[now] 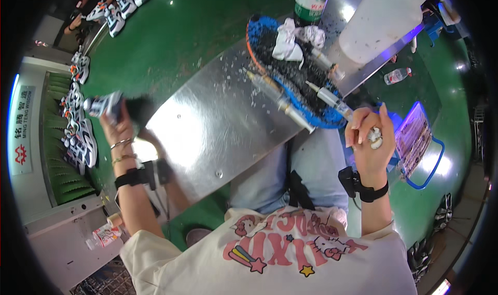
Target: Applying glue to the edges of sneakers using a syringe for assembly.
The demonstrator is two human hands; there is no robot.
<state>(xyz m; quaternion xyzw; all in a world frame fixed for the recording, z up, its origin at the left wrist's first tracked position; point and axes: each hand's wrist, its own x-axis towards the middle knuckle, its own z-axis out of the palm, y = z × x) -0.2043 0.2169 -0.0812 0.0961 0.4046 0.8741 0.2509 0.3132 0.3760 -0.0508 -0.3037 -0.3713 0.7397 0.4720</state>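
Out at the left, my left hand is closed around a white, grey and dark sneaker, slightly blurred. On the right, my right hand has curled fingers at the rear end of a syringe, whose thin tip points up and left. White paste sits on the back of that hand. Beneath the syringe lies a long blue pad with an orange edge, covered in black crumbs. A second syringe lies across its near edge, and a third rests near crumpled white tissues.
The pad lies on a shiny metal bench across my lap. Behind it stand a dark bottle with a green label and a translucent white bucket. Rows of sneakers line the left. A blue-framed stool stands at right.
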